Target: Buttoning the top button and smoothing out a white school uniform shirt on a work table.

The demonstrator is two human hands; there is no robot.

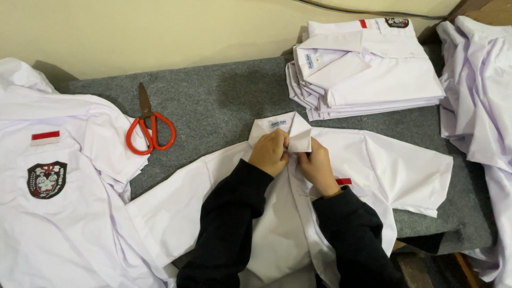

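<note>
Both hands – left hand [271,151], right hand [316,165] – pinch the collar [281,128] of the flat-laid white shirt [405,168], nothing folded yet – folded stack [368,69] waits behind.

One scissors [150,128], one folded-shirt stack [365,66], two hands [296,157].

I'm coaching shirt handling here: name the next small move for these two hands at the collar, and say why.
Probably finish fastening the top of the placket. The left hand and right hand both pinch the white shirt just under its collar, while it lies spread flat on the grey felt and not yet folded.
</note>
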